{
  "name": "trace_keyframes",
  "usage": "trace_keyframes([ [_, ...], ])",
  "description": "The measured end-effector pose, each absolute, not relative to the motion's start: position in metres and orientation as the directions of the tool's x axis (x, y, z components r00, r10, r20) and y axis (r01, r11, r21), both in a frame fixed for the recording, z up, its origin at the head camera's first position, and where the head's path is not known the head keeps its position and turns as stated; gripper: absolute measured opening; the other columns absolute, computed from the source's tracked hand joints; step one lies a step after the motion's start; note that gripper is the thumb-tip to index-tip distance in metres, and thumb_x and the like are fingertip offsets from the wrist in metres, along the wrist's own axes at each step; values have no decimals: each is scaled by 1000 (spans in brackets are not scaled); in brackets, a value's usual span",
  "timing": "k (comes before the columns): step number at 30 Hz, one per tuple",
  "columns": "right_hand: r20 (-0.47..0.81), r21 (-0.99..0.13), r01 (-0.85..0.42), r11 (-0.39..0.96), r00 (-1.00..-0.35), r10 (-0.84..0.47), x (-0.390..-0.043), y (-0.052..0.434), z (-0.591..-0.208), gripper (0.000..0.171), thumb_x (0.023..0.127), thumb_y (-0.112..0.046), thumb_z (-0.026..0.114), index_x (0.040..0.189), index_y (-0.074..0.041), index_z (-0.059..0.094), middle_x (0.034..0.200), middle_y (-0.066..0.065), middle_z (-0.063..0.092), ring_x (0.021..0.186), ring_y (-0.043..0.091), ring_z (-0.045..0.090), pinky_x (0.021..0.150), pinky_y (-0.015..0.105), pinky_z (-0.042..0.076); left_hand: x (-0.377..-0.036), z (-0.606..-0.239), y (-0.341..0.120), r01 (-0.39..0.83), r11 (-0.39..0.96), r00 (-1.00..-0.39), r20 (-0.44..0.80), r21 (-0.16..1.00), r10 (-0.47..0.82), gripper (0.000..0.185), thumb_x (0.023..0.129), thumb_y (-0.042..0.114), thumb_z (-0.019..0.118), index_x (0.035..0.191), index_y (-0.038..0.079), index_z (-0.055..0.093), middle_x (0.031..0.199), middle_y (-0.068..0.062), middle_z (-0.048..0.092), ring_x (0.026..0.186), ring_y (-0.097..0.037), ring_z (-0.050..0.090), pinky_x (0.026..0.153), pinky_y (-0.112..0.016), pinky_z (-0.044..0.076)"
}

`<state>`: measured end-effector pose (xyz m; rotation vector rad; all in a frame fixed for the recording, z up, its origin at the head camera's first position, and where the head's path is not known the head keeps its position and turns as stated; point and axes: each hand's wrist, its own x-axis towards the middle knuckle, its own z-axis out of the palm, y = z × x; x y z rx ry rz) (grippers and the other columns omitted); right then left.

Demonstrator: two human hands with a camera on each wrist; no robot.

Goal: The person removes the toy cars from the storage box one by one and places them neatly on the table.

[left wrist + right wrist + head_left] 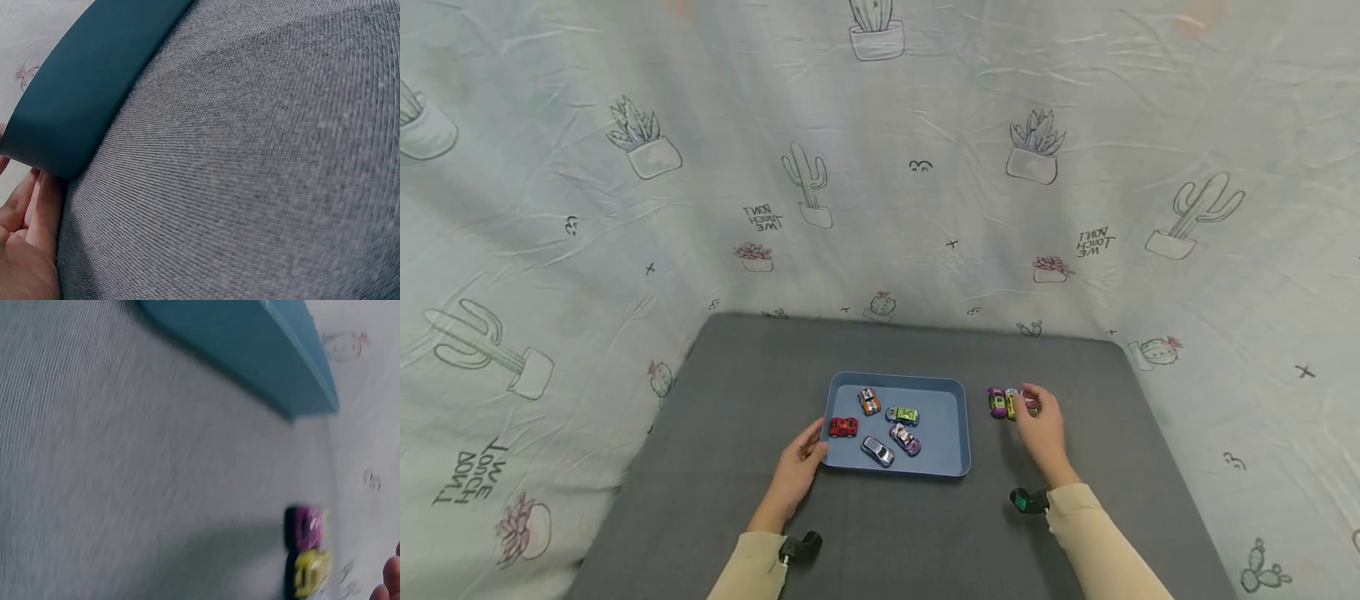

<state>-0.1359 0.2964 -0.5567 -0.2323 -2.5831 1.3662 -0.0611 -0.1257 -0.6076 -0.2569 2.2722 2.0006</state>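
A shallow blue tray lies on the grey cloth with several toy cars in it: a red one, an orange one, a green one, a purple-and-white one and a silver one. At the tray's near left corner, my left hand grips the wall; its fingers touch that corner in the left wrist view. Right of the tray, my right hand hovers over a row of cars, fingers loosely bent. A purple-and-green car and a yellow car show; another is mostly hidden.
Grey cloth covers the table around the tray. A pale curtain with cactus drawings closes off the back and both sides. Each wrist wears a dark band.
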Motion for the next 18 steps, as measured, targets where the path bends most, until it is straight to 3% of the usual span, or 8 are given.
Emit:
trace_keyframes([
  [9,157,-836,-100,539,-986,60,-139,270,-543,39,98,-30,59,126,-4,57,109,9,62,93,18,56,75,27,47,-54,-571,-121,-181,136,-983,-181,974,-14,50,100,11,55,147,5,40,144,-22,43,130,-37,43,105,-50,37],
  [13,159,-828,-127,547,-987,12,-139,259,-540,38,97,-34,60,124,-7,58,105,6,62,90,16,56,75,29,47,-54,-574,-121,-181,134,-984,-179,974,-22,50,100,12,55,147,6,40,144,-22,43,131,-37,42,105,-51,36],
  [18,157,-829,-148,540,-987,-28,-138,247,-539,36,97,-33,60,124,-9,59,105,4,62,88,15,57,74,32,49,-59,-597,-124,-179,121,-983,-175,976,-47,50,99,21,58,147,15,43,145,-17,45,131,-33,43,105,-50,36],
])
